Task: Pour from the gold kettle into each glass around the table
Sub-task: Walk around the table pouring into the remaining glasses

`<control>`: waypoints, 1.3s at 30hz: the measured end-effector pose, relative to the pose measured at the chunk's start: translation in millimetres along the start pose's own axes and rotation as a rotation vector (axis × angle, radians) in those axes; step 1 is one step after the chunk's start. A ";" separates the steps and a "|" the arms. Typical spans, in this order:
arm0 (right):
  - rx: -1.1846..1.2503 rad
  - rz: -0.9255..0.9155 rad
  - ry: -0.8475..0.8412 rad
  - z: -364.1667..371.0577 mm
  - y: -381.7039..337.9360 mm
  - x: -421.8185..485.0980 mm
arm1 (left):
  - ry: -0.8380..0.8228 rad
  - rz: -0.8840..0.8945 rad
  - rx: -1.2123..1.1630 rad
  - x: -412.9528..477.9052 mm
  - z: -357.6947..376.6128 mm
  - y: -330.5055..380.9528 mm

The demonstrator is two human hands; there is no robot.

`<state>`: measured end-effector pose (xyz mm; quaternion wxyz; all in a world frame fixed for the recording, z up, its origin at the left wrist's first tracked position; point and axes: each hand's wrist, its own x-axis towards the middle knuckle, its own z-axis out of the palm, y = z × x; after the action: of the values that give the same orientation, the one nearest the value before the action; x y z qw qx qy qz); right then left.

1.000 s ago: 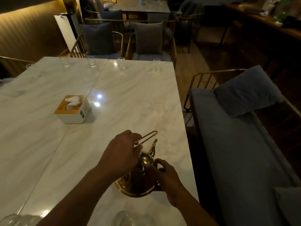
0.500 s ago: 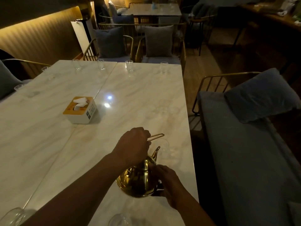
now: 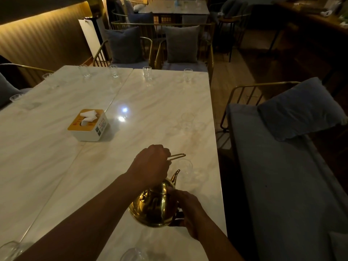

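Observation:
The gold kettle (image 3: 154,206) hangs just above the marble table (image 3: 150,119) near its right edge. My left hand (image 3: 150,166) grips the kettle's looped top handle. My right hand (image 3: 188,208) steadies the kettle's right side with curled fingers. The spout points at a clear glass (image 3: 185,167) just beyond it. Another glass (image 3: 187,119) stands further along the right edge. Several glasses line the far edge, among them one (image 3: 147,72) and another (image 3: 188,74). More glasses show at the bottom edge (image 3: 131,254) and at the bottom left corner (image 3: 9,249).
A white and orange tissue box (image 3: 88,125) sits left of centre on the table. A grey bench (image 3: 282,185) with a cushion (image 3: 301,108) runs along the right side. Two cushioned gold-frame chairs (image 3: 180,46) stand behind the far edge.
The kettle has lifted a little and tipped its spout toward the near right glass. The view has shifted so the far glasses sit lower in the frame.

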<state>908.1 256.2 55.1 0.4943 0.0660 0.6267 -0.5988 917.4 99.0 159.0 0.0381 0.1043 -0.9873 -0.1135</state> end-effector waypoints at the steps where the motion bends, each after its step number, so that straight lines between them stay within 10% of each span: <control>1: 0.003 0.000 -0.001 0.3 -0.9 0.2 | 0.000 0.002 0.001 1.1 -0.4 -0.4; 39: 0.043 -0.014 -0.030 6.7 -11.4 -9.6 | 0.076 0.090 -0.013 5.2 -18.0 -3.5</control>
<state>908.9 252.5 71.0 0.4979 0.0633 0.6065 -0.6166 914.8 90.6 176.0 0.0814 0.0639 -0.9881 -0.1142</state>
